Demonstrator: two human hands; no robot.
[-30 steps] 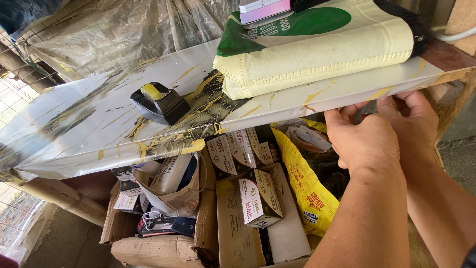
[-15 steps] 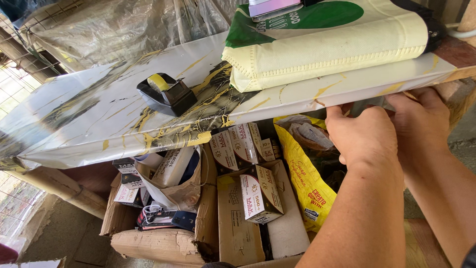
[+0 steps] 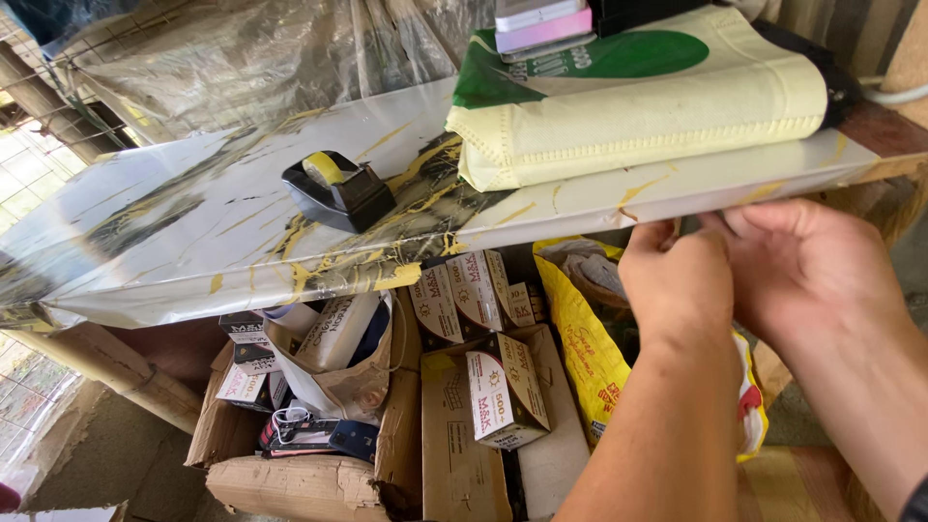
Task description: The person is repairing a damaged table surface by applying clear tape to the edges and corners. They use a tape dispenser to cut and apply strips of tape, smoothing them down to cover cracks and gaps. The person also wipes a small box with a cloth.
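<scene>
Marbled glossy shelf board (image 3: 242,232) lies flat, edge forward.

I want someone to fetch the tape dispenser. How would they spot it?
Look at the marbled white shelf board with yellow streaks. Left of the folded cream and green bag sits the tape dispenser. It is the only black thing standing alone there, with a yellowish roll on top.

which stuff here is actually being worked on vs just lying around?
In hand:
- left hand and right hand, both at the front edge of the marbled shelf sheet; what the fingers pinch is hidden

Lying about:
- tape dispenser
- folded cream bag
- yellow sack
- small boxes in a torn carton
</scene>
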